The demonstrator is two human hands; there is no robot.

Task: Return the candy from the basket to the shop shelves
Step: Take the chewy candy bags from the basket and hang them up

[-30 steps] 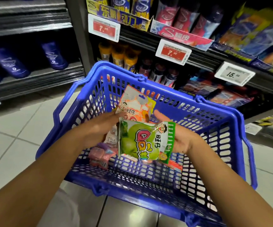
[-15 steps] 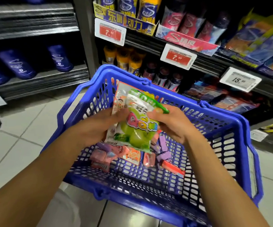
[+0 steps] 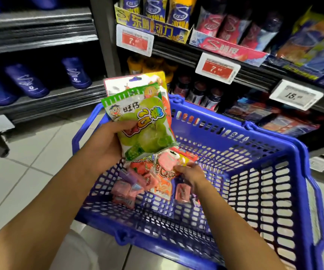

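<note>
Shelves (image 3: pixel 235 61) of bottles and packets run from nine o'clock across the top to three o'clock. The blue basket (image 3: pixel 264 201) fills the middle and four o'clock. At ten o'clock of the basket the left hand (image 3: pixel 106 145) grips a green candy bag (image 3: pixel 143 125) upright, thumb across its front, with another bag (image 3: pixel 118 84) behind it. At the basket's centre the right hand (image 3: pixel 190 173) pinches an orange bag (image 3: pixel 163 182) lying among small pink candies (image 3: pixel 182 192) on the basket floor.
</note>
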